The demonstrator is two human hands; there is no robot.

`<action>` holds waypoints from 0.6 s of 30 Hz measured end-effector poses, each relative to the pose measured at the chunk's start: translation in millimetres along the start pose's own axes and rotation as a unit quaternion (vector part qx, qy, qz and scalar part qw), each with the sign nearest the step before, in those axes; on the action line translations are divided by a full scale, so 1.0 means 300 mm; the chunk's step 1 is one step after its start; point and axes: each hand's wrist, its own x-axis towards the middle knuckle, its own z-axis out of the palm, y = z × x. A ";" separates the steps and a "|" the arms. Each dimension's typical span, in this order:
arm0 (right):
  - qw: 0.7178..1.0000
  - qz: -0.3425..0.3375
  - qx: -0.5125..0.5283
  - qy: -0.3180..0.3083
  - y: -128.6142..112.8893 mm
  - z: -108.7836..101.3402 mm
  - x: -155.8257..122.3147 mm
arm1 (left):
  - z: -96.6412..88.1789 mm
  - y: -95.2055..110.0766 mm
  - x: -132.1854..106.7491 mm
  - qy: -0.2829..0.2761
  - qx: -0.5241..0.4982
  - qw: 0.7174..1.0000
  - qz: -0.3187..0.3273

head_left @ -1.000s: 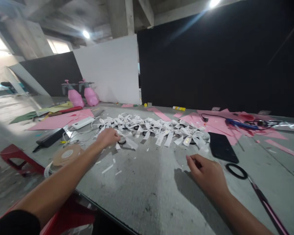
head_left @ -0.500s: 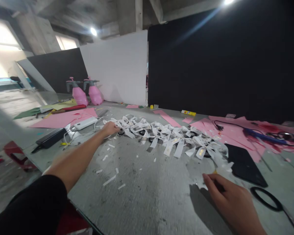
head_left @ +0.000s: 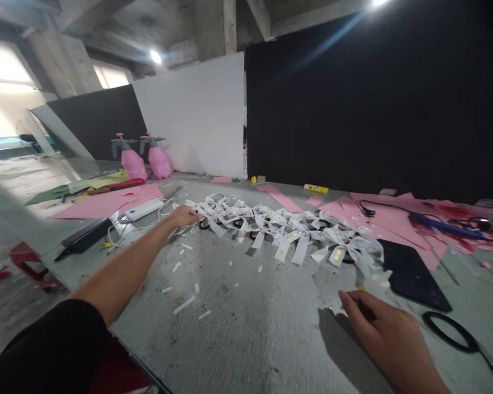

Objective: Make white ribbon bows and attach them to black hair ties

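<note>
- White ribbon bows point(head_left: 267, 224), one long heap across the grey table point(head_left: 246, 339), so tangled that I can't count them; dark rings peek out between!
- Two hands in play: left hand point(head_left: 186, 216) at the heap's left end, fingers drawn together, touching the pile; whether they grip a bow, I can't make out.
- Right hand point(head_left: 388, 328) near the right end, fingers loosely curled, thumb by the index; I can't see whether anything is inside.
- One black flat slab point(head_left: 414, 273) crowds the right end, one ring-handled tool point(head_left: 473, 343) nearer us.
- Two pink spray bottles point(head_left: 160, 162) at back left, one yellow tube point(head_left: 316, 189) behind the heap.
- One white power strip point(head_left: 143, 210) and one black adapter point(head_left: 86, 238) flank the left forearm, cables tangled between.
</note>
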 end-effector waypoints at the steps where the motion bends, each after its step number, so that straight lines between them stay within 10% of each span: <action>1: 1.000 -0.002 -0.002 0.000 -0.003 -0.001 0.000 | -0.007 0.003 -0.008 0.007 -0.004 1.000 -0.005; 9: 0.999 -0.018 -0.008 0.038 -0.042 -0.024 -0.001 | -0.027 0.088 -0.176 0.126 -0.017 0.992 -0.016; 18: 0.991 -0.073 -0.076 0.085 -0.044 -0.020 0.000 | 0.221 0.099 -0.918 0.118 -0.016 0.988 0.096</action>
